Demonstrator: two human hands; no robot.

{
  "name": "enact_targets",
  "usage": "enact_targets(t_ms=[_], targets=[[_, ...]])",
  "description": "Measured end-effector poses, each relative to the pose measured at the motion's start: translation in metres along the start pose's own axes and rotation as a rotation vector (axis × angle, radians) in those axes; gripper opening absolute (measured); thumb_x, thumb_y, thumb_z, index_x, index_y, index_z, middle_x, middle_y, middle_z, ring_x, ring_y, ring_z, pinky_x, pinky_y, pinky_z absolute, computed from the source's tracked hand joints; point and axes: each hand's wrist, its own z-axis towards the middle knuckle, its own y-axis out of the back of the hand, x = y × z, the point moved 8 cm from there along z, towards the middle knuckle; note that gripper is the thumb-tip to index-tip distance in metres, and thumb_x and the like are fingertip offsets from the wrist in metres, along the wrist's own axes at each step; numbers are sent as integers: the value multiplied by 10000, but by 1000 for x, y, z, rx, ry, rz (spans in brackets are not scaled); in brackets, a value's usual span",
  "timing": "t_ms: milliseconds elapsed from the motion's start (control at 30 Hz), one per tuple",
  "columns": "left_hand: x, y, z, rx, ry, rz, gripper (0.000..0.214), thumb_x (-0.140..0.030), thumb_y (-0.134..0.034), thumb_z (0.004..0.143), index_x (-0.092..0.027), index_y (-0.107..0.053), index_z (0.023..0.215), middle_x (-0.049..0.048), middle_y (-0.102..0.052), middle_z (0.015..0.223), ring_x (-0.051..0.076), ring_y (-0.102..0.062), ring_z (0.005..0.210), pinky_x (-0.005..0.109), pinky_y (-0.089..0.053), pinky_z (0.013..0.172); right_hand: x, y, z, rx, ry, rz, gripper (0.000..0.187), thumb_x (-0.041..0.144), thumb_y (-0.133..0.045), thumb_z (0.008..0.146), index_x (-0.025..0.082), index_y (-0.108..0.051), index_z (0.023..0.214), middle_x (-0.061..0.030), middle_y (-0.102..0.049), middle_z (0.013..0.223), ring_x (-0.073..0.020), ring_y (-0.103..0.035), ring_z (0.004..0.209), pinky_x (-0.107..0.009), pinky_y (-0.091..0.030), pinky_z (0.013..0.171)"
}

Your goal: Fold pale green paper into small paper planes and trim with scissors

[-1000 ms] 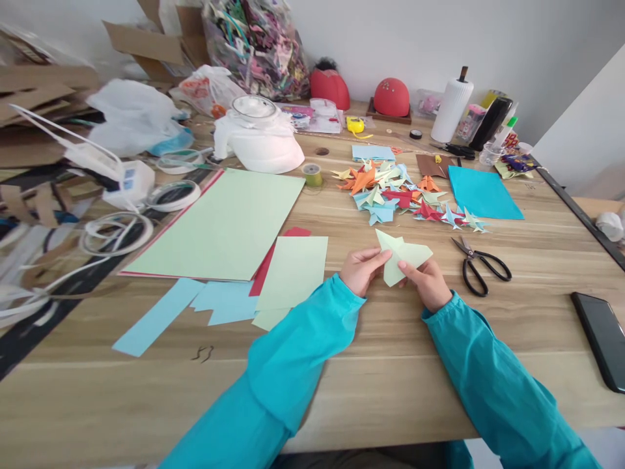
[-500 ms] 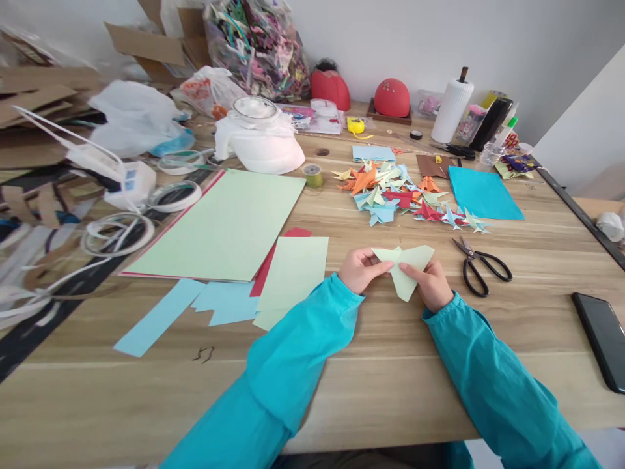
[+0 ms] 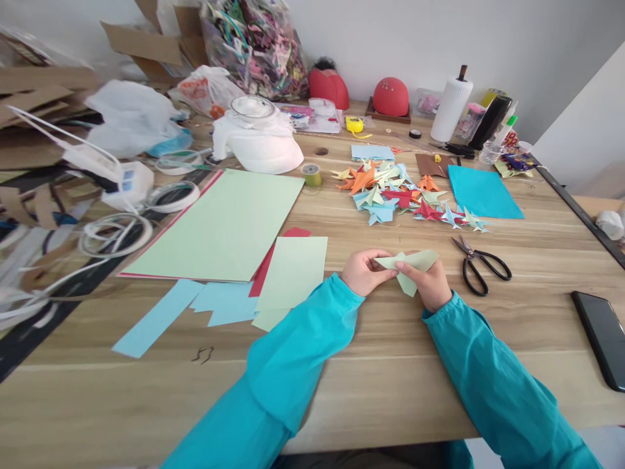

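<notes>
Between my two hands is a folded pale green paper (image 3: 424, 260), its wing-like flaps spread to the sides and a point hanging down. My left hand (image 3: 367, 272) pinches the left flap, thumb in front and fingers behind. On the other side, my right hand (image 3: 430, 284) grips the paper with its thumb near the middle. Black-handled scissors (image 3: 477, 266) lie right of my right hand, blades slightly apart. Beyond my hands sits a pile of folded paper cranes (image 3: 390, 189) in orange, red, blue and green.
Large green sheets (image 3: 219, 225), smaller green paper (image 3: 293, 270) and blue strips (image 3: 157, 318) lie to the left. A phone (image 3: 599, 339) rests at the right. At the back stand a spool of thread (image 3: 311, 174), a turquoise square (image 3: 484, 192) and a white bottle (image 3: 452, 109).
The green paper has tipped, so its flaps look narrower and the lower point shorter. Both hands have shifted slightly, the left thumb moving right toward the paper's centre.
</notes>
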Motion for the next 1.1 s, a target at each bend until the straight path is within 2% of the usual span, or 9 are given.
enact_targets(t_ms=[167, 333, 500, 700, 833, 933, 1100], targets=[[-6, -2, -2, -17, -50, 79, 346, -299, -768, 510, -125, -653, 787, 29, -662, 701, 145, -598, 616, 253, -488, 590, 0, 0, 0, 14, 3, 28, 210, 327, -752, 600, 175, -650, 703, 18, -639, 673, -127, -557, 604, -246, -430, 550], [-6, -4, -4, -45, -98, 110, 305, -275, -743, 551, -131, -657, 805, 49, -689, 768, 169, -624, 681, 269, -502, 631, 3, -3, 0, 57, 23, 34, 200, 355, -700, 667, 163, -647, 684, 8, -615, 680, -124, -542, 621, -244, -412, 561], [-11, -9, -9, -34, -120, 103, 246, -244, -730, 570, -136, -644, 773, 47, -701, 767, 176, -638, 711, 276, -506, 664, -3, -4, -1, 62, -45, 85, 224, 350, -722, 636, 157, -627, 697, 12, -572, 621, -111, -501, 566, -236, -380, 516], [-17, -11, -11, -9, -138, 131, 198, -197, -723, 559, -139, -629, 723, 23, -688, 686, 152, -625, 635, 247, -496, 605, -3, -5, -4, 64, -65, 148, 231, 340, -731, 620, 155, -593, 621, 29, -519, 568, -89, -463, 522, -223, -343, 478], [-14, -10, -9, -16, -131, 114, 243, -214, -733, 548, -142, -649, 764, 34, -698, 746, 165, -636, 687, 253, -508, 635, -11, -2, -3, 29, -140, 188, 239, 341, -743, 602, 160, -594, 644, 34, -537, 549, -90, -472, 490, -220, -340, 453], [-9, -5, -7, -60, -105, 117, 297, -266, -727, 569, -135, -670, 829, 52, -697, 769, 164, -630, 660, 259, -510, 613, -12, 2, -2, -2, -127, 185, 252, 339, -759, 579, 162, -629, 702, 12, -609, 614, -118, -533, 538, -240, -395, 495], [-8, 14, -3, -213, -37, 65, 339, -278, -725, 563, -115, -675, 855, 33, -668, 626, 133, -587, 520, 243, -488, 512, -7, -7, -2, 78, -66, 132, 304, 322, -780, 545, 183, -690, 800, -19, -691, 738, -188, -610, 689, -306, -472, 641]])
